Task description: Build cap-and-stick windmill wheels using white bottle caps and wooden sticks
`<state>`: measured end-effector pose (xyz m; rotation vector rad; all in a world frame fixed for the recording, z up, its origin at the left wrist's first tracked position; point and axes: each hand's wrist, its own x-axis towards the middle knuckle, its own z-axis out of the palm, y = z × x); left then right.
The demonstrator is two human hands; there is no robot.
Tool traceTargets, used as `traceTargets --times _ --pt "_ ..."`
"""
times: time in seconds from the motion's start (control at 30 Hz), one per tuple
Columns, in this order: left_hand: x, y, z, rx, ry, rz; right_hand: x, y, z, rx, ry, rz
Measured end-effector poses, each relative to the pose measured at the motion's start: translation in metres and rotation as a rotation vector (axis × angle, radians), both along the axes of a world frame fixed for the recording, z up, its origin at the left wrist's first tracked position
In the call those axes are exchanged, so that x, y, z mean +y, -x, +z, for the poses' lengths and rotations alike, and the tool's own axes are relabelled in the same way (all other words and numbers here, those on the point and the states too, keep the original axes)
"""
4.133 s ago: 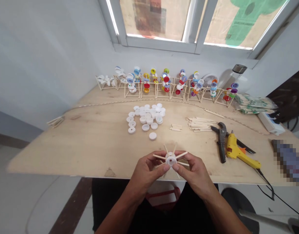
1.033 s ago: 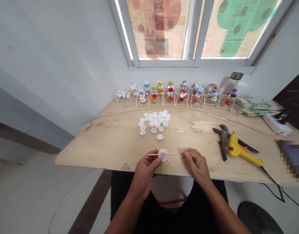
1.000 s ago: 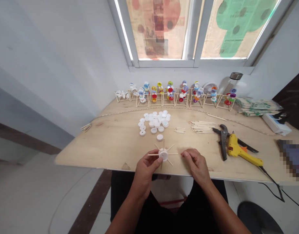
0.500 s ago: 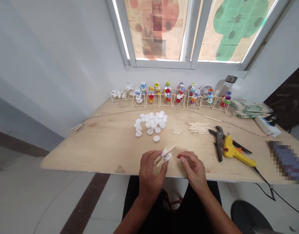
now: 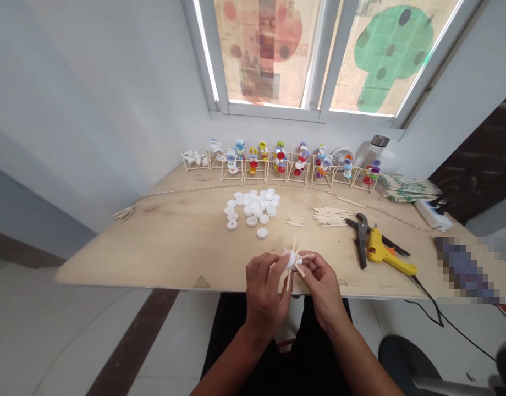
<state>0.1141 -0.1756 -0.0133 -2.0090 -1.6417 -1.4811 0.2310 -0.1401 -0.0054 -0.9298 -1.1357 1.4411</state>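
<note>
Bottle caps (image 5: 253, 204) left of craft sticks (image 5: 329, 216)

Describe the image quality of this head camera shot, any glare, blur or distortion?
In the head view, the papered window is the brightest area, wide-angle distortion tilts the walls and stretches the plywood table, a pixelated patch hides something at right, and the white bottle cap shows no heavy blur.

A yellow hot glue gun (image 5: 387, 253) is laid beside black-handled cutters (image 5: 361, 236) on the plywood desk (image 5: 113, 247), and loose craft sticks (image 5: 329, 216) are stacked near a heap of white bottle caps (image 5: 253, 206) (a row of stick frames strung with coloured caps (image 5: 280, 159) is lined up along the far edge).
</note>
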Motion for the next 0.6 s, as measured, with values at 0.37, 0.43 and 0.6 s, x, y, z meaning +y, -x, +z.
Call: traceTargets --times 0.37,0.43,0.6 --pt "-0.016 0.019 0.024 -0.311 0.173 -0.119 0.007 -0.022 -0.006 0.211 0.124 0.032" --pt "-0.008 0.019 0.032 -0.281 0.199 -0.188 0.010 -0.022 -0.006 0.263 0.151 0.072" --pt "0.012 0.014 0.047 -0.224 0.229 -0.302 0.014 -0.023 -0.005 0.287 0.158 0.160"
